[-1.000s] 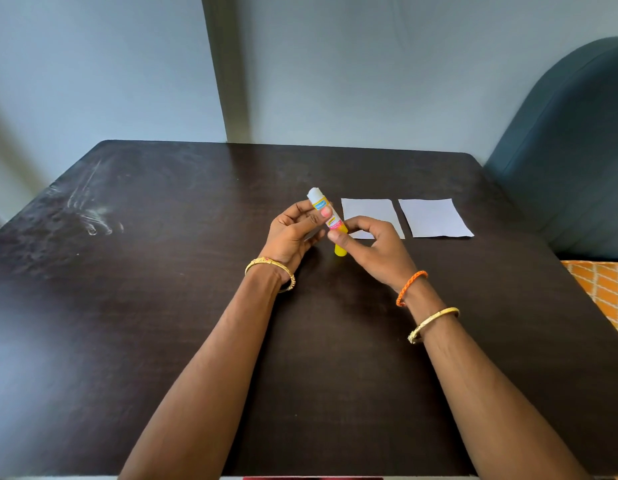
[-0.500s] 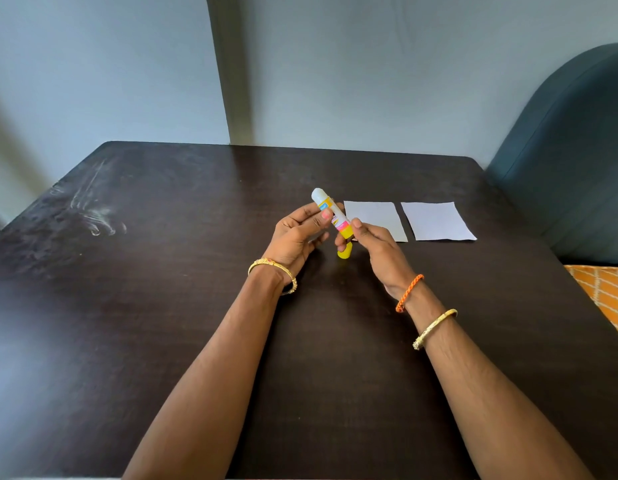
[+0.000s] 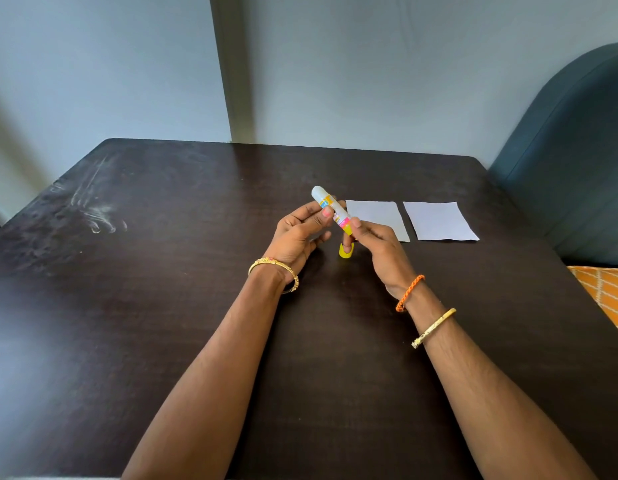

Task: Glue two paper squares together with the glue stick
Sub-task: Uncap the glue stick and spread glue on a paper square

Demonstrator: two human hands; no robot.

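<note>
A glue stick point(image 3: 330, 206) with a white top and a colourful label is held tilted above the dark table point(image 3: 162, 306). My left hand point(image 3: 297, 237) grips its upper half between thumb and fingers. My right hand point(image 3: 380, 251) pinches its lower part, and the yellow end point(image 3: 345, 252) shows below those fingers; I cannot tell whether that yellow piece is still attached to the stick. Two white paper squares lie flat side by side just right of the hands, the nearer paper point(image 3: 376, 216) partly hidden by my right hand, the farther paper point(image 3: 439, 221) fully in view.
A dark teal chair back point(image 3: 570, 168) stands against the table's right edge, with an orange patterned cushion point(image 3: 609, 296) below it. A wall runs behind the far edge. Pale scuff marks point(image 3: 96, 216) streak the table's left side.
My right hand has shifted its pinch on the stick's lower part and turned slightly. The yellow end now hangs lower and more upright beneath the fingers. The left hand and the papers have stayed put.
</note>
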